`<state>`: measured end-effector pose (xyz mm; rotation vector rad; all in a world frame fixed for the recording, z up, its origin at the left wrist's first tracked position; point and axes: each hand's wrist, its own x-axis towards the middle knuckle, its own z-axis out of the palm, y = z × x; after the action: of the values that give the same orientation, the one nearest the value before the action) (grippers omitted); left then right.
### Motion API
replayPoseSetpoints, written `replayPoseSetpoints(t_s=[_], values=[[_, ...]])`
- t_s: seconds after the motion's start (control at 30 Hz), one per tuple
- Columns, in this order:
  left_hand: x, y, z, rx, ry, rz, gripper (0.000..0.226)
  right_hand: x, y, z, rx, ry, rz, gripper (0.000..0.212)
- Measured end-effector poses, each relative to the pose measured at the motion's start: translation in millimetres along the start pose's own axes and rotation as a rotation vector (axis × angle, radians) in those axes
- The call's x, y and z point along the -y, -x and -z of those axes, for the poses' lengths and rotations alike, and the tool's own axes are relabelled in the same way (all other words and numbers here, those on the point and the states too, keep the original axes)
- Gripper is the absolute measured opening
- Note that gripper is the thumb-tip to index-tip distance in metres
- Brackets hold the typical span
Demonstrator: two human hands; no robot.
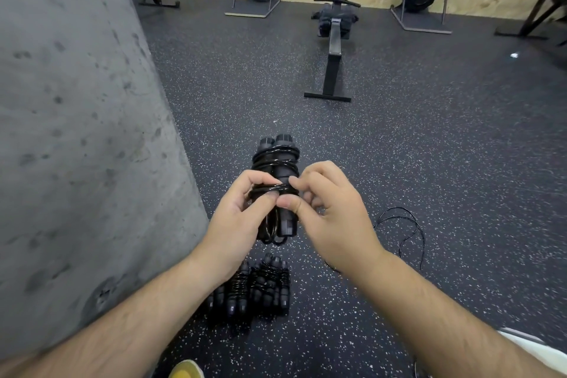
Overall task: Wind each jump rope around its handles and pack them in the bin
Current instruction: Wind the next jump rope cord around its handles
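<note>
I hold a black jump rope (277, 163) in mid-air, its two handles side by side with cord coiled round them. My left hand (239, 218) grips the handles from the left, thumb on the coils. My right hand (331, 209) pinches the cord at the coils between thumb and forefinger. On the floor below lie several wound black jump ropes (254, 288) in a row. A loose black cord (408, 233) lies on the floor to the right. No bin is in view.
A grey concrete column (76, 132) fills the left. A rowing machine (334, 40) stands ahead on the speckled rubber floor, with more upright machines along the wooden back wall. A yellow shoe tip (185, 370) shows at the bottom edge.
</note>
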<state>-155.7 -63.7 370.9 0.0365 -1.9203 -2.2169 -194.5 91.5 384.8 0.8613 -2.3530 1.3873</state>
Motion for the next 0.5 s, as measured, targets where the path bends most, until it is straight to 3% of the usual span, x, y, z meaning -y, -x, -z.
replayPoseSetpoints(t_s=[0.13, 0.23, 0.37, 0.5], values=[[-1.0, -1.6, 1.0, -0.048, 0.039, 0.030, 0.012, -3.7, -0.9, 5.6, 0.128, -0.020, 0.093, 0.024], [-1.9, -1.4, 1.1, -0.017, 0.003, 0.016, 0.013, -2.0, -2.7, 9.9, 0.141, -0.078, 0.030, 0.019], [-1.8, 1.1, -0.4, 0.025, -0.036, -0.024, 0.034, -0.4, -1.5, 10.5, 0.143, -0.061, -0.019, 0.014], [0.8, 1.8, -0.4, 0.014, -0.140, -0.102, 0.021, 4.4, 1.7, 5.7, 0.131, -0.023, -0.024, 0.011]])
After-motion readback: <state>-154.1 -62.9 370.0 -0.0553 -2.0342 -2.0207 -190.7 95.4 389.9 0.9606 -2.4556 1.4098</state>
